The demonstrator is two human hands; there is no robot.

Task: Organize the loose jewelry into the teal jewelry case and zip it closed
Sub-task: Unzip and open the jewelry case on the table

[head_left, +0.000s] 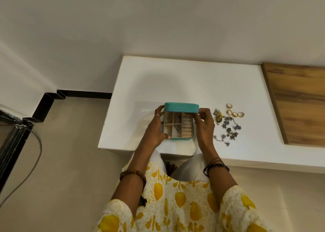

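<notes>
Teal jewelry case [178, 126], lid raised, both hands' fingers [159, 111] clamped on its sides; risk: tilting could spill stored pieces over surface [158, 84].

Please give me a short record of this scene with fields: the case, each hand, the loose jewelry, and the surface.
case: teal jewelry case, lid raised, tray compartments visible, a few small pieces inside
left hand: left hand holds the case's left side
right hand: right hand holds the lid's right corner
loose jewelry: gold rings and silver pieces, right of the case
surface: white table
</notes>
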